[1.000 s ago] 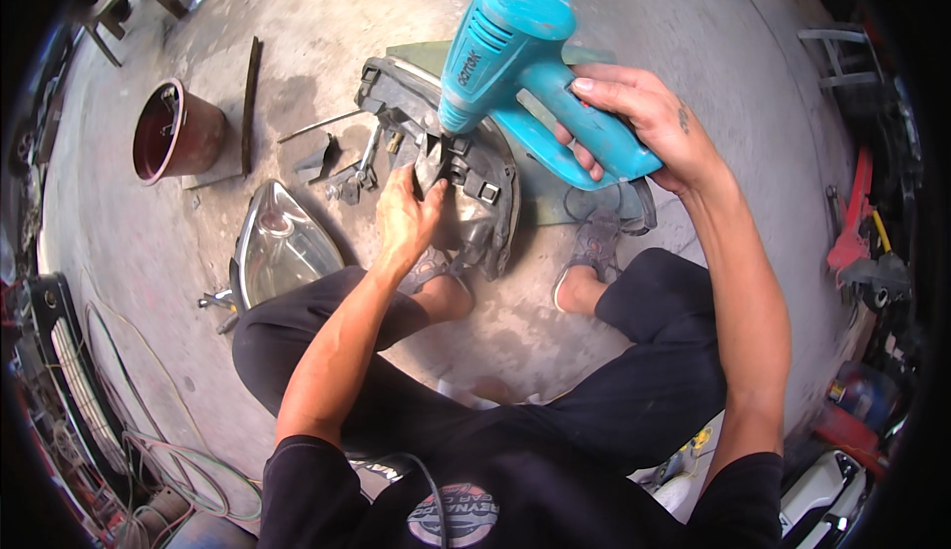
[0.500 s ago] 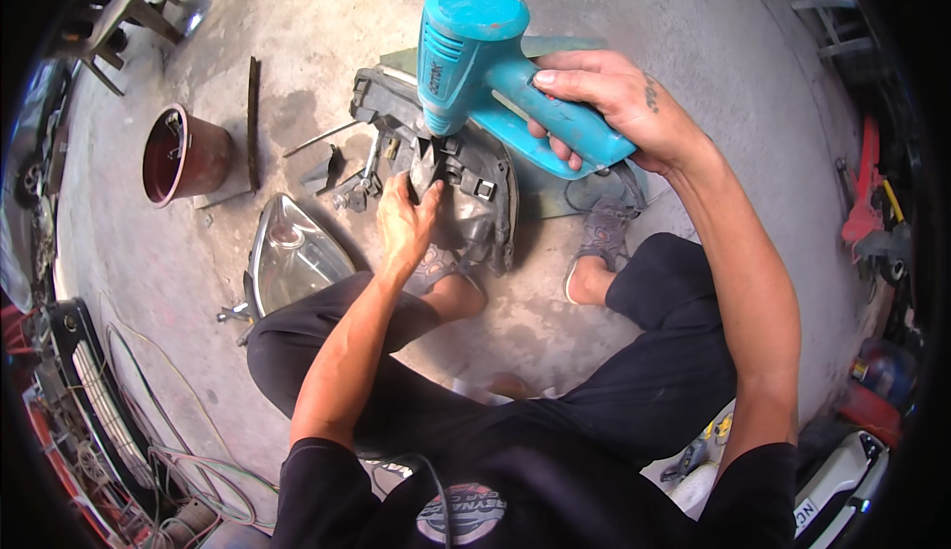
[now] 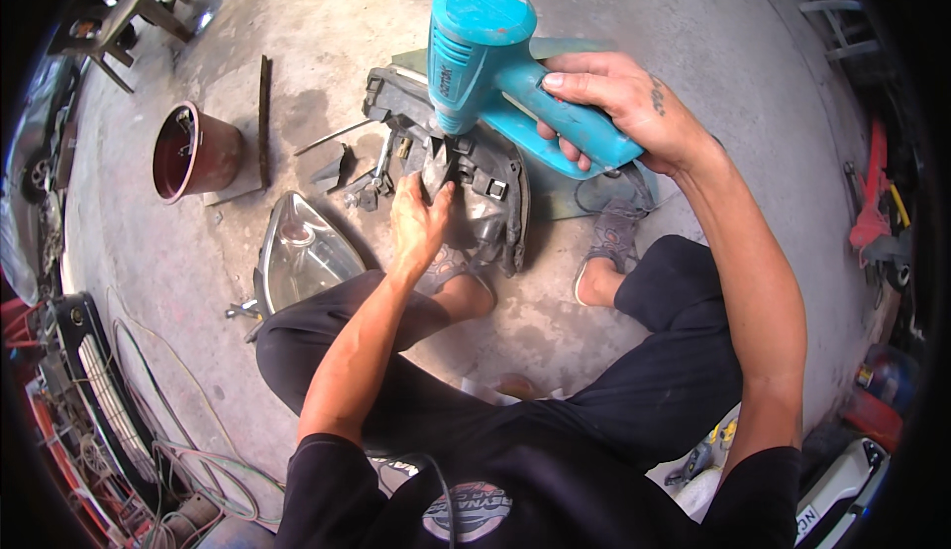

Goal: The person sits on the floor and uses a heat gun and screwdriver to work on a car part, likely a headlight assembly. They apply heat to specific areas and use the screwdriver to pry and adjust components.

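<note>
Left hand (image 3: 418, 220) curled in, thumb and fingers pinching small grey piece (image 3: 436, 168); piece just beyond fingertips, long axis near-to-far. Teal heat gun (image 3: 482, 39): nozzle at piece's far end, contact unclear. Right hand (image 3: 634, 103) wrapped round gun handle, farther right; left nearer piece. Counts: one bucket (image 3: 218, 158), one clear lamp (image 3: 305, 254), one piece, one dark housing (image 3: 507, 167), one gun.

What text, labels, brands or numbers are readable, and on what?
Locations only; I don't copy wording.
Turquoise heat gun: dark side lettering, partly blurred.
Black shirt: lettering in round chest print.
White panel, lower right: dark characters, partly cut off.
Right hand: tattoo, too small to read.
</note>
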Demonstrator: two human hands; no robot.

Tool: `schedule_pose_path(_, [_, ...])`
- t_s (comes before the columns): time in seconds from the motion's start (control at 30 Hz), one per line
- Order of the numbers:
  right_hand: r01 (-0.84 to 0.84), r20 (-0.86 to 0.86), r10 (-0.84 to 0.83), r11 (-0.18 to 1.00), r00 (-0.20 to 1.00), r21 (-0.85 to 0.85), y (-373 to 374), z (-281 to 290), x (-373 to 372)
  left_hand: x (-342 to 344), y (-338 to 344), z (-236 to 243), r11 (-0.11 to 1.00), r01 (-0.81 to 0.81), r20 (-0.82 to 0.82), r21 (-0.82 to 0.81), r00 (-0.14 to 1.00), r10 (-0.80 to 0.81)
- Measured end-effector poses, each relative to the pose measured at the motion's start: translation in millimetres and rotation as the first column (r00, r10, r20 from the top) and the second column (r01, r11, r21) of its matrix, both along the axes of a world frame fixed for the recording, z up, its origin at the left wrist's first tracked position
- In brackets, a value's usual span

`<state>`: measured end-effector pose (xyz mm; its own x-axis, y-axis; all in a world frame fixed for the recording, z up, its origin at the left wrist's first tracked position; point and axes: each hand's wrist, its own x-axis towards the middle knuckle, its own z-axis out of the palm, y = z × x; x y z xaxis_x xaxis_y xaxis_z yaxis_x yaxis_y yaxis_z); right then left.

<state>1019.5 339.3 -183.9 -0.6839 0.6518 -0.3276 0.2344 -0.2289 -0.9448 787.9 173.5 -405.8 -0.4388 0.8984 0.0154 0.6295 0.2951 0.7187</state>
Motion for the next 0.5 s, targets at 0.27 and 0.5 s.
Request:
schedule_pose_path(0.27, [-0.012,-0.014,0.012,1.0,1.0,0.017,0,-2,1,-4,-1,-16,1.0,0.012,-0.003,0.006,1.0,-0.012])
schedule_pose_path(0.5, [-0.015,-0.017,0.015,1.0,1.0,0.004,2,-2,1,-7,-3,-23,0.995,0.017,-0.033,0.094,0.999,-0.014])
